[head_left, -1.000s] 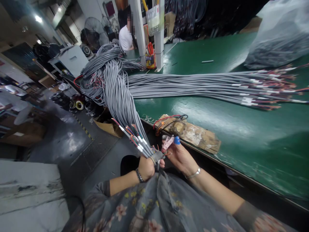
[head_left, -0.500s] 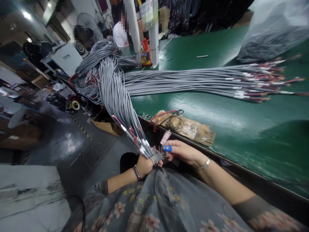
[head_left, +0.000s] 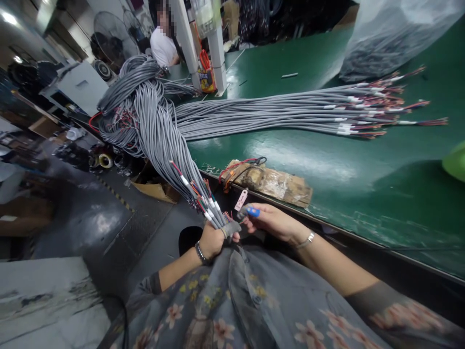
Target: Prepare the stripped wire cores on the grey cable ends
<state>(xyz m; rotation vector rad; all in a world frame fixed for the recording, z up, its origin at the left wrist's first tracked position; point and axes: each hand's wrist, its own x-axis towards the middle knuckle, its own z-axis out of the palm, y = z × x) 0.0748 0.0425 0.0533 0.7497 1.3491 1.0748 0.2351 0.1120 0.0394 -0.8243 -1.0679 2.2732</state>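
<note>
My left hand (head_left: 212,241) is closed around the lower ends of several grey cables (head_left: 215,216), just in front of my body. Coloured wire ends and white sleeves stick out around the grip, and grey wrapping covers the thumb. To its right, my right hand (head_left: 271,220) has its fingers pinched together close to the cable ends. A blue band (head_left: 252,212) and grey wrapping show at its fingertips; anything between them is too small to make out. Just above these fingers a pink tag (head_left: 240,199) with dark marks is visible.
A grey cable pile (head_left: 156,111) drapes over the corner of the green table (head_left: 363,169). More cables (head_left: 272,114) lie across it, stripped ends rightward. A wooden block (head_left: 272,184) sits at the near edge. A plastic bag (head_left: 392,43) and another person (head_left: 165,46) are farther back.
My right hand has drawn slightly up from the wire ends at my left hand. The pink tag has turned and shows its marked face. The view has shifted a little to the right.
</note>
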